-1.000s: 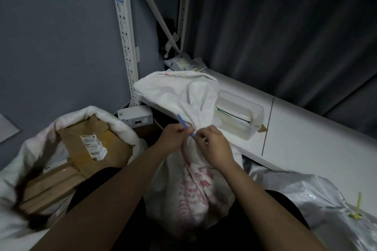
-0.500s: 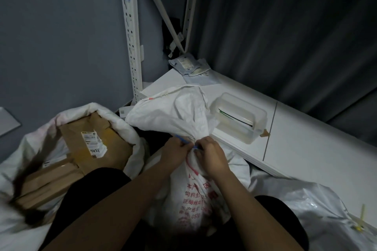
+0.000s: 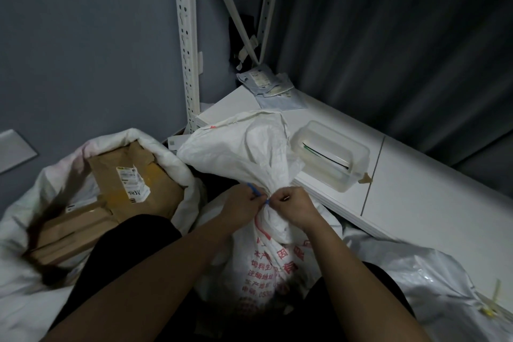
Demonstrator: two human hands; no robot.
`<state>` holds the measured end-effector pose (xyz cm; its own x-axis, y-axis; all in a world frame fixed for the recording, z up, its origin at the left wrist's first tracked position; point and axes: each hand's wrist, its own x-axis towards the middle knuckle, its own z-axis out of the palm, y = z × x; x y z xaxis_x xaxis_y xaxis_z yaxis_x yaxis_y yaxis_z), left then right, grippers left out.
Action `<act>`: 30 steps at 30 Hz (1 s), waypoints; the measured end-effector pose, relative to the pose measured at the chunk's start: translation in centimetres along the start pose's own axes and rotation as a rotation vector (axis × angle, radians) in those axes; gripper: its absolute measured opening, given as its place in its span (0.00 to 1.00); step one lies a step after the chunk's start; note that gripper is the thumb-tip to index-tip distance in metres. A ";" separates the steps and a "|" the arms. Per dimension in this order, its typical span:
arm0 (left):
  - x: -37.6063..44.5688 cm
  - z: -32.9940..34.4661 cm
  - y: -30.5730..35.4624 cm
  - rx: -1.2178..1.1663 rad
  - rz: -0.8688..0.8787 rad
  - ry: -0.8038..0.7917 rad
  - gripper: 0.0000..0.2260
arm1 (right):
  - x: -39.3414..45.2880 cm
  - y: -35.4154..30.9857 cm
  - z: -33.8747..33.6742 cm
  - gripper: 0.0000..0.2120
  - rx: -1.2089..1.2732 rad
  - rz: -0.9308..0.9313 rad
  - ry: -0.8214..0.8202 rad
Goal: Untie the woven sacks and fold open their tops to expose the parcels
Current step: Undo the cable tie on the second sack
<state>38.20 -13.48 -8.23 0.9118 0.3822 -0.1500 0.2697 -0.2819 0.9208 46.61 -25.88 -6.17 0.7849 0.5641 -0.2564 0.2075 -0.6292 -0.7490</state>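
A white woven sack (image 3: 266, 261) with red print stands between my knees, its neck bunched and bound by a blue tie (image 3: 256, 191). My left hand (image 3: 241, 204) pinches the tie's free end at the neck. My right hand (image 3: 295, 207) grips the bunched neck and the tie from the right. The sack's loose top (image 3: 244, 147) flops back over the shelf edge. To the left, another white sack (image 3: 172, 158) lies with its top folded open, showing brown cardboard parcels (image 3: 133, 183) with a label.
A white shelf board (image 3: 416, 197) runs along the right with a clear plastic box (image 3: 330, 155) and flat packets (image 3: 272, 86) at its back corner. A perforated white upright (image 3: 187, 44) stands behind. A silvery bag (image 3: 433, 286) with a yellow tie (image 3: 492, 302) lies at lower right.
The view has tilted, so the sack and hands sit lower in frame. The sack's loose top has flopped lower. Both hands stay at the tied neck, working the blue tie.
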 end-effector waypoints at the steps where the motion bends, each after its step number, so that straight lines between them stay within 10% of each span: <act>1: -0.1 0.1 0.0 0.000 0.000 -0.010 0.08 | 0.0 0.0 0.1 0.04 -0.035 0.005 -0.006; 14: -0.9 0.6 -2.0 0.112 -0.119 0.095 0.19 | 0.4 0.9 3.1 0.14 -0.060 0.018 -0.041; 30: -2.2 0.3 -2.0 0.065 -0.012 0.057 0.10 | 0.3 1.6 3.0 0.10 0.010 0.059 -0.124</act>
<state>35.74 -14.05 -9.89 0.8899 0.4347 -0.1380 0.3014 -0.3335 0.8933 45.48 -25.11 -9.29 0.7175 0.5879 -0.3735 0.1566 -0.6586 -0.7360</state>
